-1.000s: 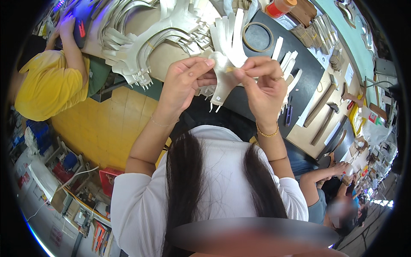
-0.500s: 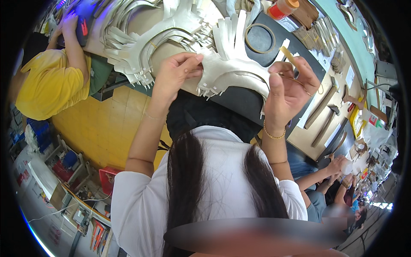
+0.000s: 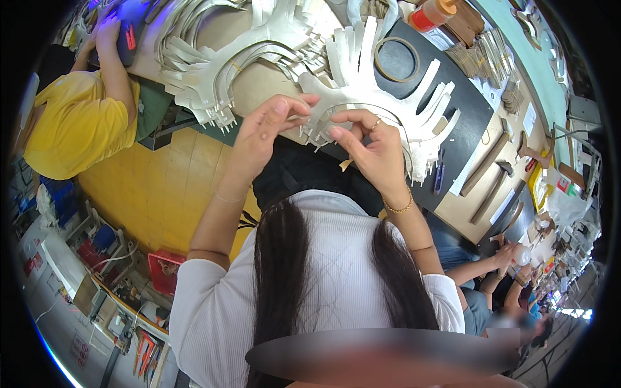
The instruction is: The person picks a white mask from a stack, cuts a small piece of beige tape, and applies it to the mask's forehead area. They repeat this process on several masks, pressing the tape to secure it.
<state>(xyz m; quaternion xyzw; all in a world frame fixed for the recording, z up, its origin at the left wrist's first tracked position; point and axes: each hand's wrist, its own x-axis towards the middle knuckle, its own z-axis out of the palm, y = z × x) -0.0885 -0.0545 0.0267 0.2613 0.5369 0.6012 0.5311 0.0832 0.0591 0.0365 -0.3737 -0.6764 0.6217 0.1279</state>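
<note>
My left hand (image 3: 275,121) hovers by the near left end of a silver-white, leather-like cut piece (image 3: 378,90), its fingers half bent and apart with nothing visible in them. My right hand (image 3: 370,143) is just to its right, over the near edge of the same piece. A short tan strip (image 3: 345,165) sticks out below the right palm and seems held in the curled fingers. The right index finger and thumb point left and stand slightly apart. The piece has long strap-like ends fanning away and to the right; my hands hide part of its near left end.
More silver-white pieces (image 3: 226,61) lie stacked at the left. A tape ring (image 3: 396,59) rests on the black mat. An orange-capped bottle (image 3: 432,14), a hammer (image 3: 493,193) and blue-handled snips (image 3: 439,178) are around it. A co-worker in yellow (image 3: 84,123) sits left.
My right hand has swung left and nearer with the tan strip, uncovering the piece's right straps. My left hand has let go of the piece's edge and moved slightly nearer.
</note>
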